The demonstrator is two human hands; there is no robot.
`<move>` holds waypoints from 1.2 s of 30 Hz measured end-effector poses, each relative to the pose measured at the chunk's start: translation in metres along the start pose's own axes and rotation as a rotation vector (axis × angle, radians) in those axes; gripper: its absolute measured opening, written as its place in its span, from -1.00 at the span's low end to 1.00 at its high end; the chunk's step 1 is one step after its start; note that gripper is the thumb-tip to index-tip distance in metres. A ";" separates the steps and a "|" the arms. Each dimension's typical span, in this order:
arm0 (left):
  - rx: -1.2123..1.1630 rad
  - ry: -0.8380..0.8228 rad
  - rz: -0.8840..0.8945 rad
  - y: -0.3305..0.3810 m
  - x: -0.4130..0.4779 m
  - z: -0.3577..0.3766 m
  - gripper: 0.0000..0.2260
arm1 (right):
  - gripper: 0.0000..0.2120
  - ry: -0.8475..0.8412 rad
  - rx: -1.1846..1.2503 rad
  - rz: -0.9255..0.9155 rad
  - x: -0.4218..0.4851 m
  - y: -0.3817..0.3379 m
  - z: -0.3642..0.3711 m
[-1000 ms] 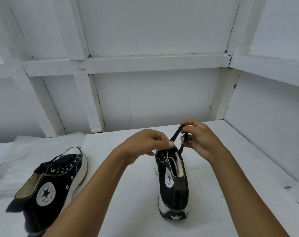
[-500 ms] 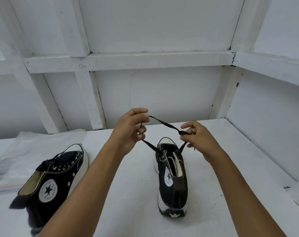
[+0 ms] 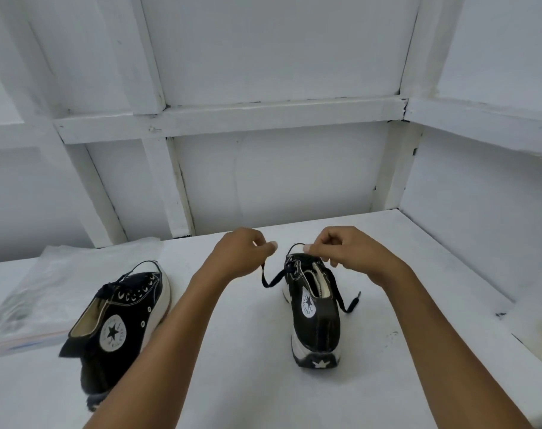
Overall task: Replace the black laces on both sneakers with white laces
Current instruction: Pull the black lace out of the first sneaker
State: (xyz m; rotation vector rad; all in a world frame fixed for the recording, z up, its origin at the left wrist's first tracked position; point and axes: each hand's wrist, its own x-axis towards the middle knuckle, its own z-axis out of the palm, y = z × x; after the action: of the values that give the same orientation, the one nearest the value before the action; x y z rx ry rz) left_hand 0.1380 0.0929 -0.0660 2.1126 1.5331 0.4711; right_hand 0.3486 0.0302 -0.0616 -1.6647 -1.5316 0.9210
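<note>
Two black high-top sneakers with white soles stand on the white table (image 3: pixel 248 366). The right sneaker (image 3: pixel 316 314) stands heel toward me, its black lace (image 3: pixel 271 278) mostly pulled loose, with one end trailing left and the other end lying on the table to its right. My left hand (image 3: pixel 241 258) holds the left strand of the lace just left of the shoe's toe. My right hand (image 3: pixel 344 250) pinches a loop of the lace over the front eyelets. The left sneaker (image 3: pixel 118 317) sits apart at the left, still laced in black.
A clear plastic bag (image 3: pixel 46 289) lies flat at the left behind the left sneaker. White walls with beams close off the back and right side of the table. A dark stain marks the table's right edge.
Both hands dropped from raised positions to the shoe's toe. The lace, stretched between the hands before, now hangs slack, with one end fallen on the table to the right.
</note>
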 end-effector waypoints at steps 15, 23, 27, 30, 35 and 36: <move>-0.047 -0.078 0.086 0.038 -0.023 0.017 -0.63 | -0.77 0.218 -0.294 0.120 -0.029 -0.008 0.013; 0.043 -0.169 0.002 0.019 -0.029 0.004 -0.78 | -0.81 0.063 -0.514 0.222 -0.025 -0.003 -0.008; -0.074 -0.301 -0.053 0.008 -0.024 0.002 -0.78 | -0.77 -0.095 -0.575 0.283 -0.025 0.001 -0.017; -0.125 -0.358 -0.078 0.007 -0.020 0.001 -0.84 | -0.79 -0.169 -0.570 0.283 -0.021 0.004 -0.020; -0.203 -0.357 -0.072 0.010 -0.014 -0.005 -0.86 | -0.86 -0.154 -0.401 0.035 -0.010 -0.003 -0.026; -0.221 -0.352 -0.067 0.012 -0.014 -0.006 -0.86 | -0.81 -0.168 -0.358 -0.019 -0.009 -0.005 -0.025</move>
State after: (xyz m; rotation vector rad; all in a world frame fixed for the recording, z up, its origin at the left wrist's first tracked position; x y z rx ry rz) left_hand 0.1399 0.0777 -0.0544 1.8521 1.2823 0.2171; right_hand 0.3666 0.0211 -0.0437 -1.8510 -1.9128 0.8287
